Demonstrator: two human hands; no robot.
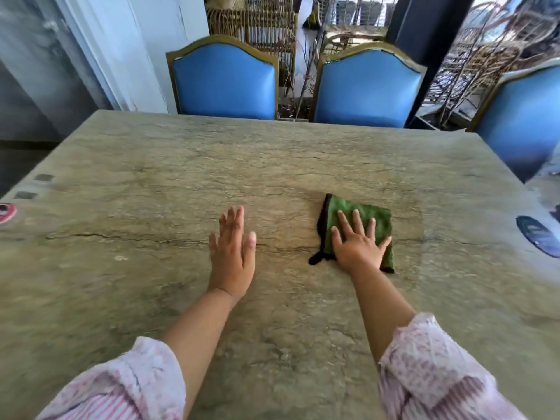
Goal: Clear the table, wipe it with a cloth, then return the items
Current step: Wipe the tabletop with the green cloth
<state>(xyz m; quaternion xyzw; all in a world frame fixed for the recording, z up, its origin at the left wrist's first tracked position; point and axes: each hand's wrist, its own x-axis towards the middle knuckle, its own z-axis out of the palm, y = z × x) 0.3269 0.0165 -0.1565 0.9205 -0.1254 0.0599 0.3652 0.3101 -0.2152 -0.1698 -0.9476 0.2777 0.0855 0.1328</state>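
The cloth (pixel 374 215) lies flat on the table (pixel 212 153), right of the middle and nearer the person than the far edge. It is green, nappy, folded into a rough square, with a dark hem along its left side ending in a small black tail at the near left corner.

The right hand (pixel 359 245) presses palm down on the cloth's near half. Its fingers (pixel 344 221) are straight and spread apart, and their tips stop short of the cloth's far edge. The little finger reaches the cloth's right edge.

The left hand (pixel 233 253) lies palm down on the stone, well left of the cloth and apart from it. Its fingers (pixel 233 219) are straight and close together, the thumb out to the side. Both sleeves (pixel 121 386) are pink and patterned, pushed up the forearms.

The top is grey-green stone, matt, veined and cracked, with a long dark crack running crosswise under both hands. Wide stone stretches from the cloth to the far edge and to the left.

A red round thing (pixel 6 212) sits cut off at the left edge, and a dark blue oval thing (pixel 538 239) at the right; both are blurred. Three blue padded chairs (pixel 224 80) with gilt frames stand along the far side.
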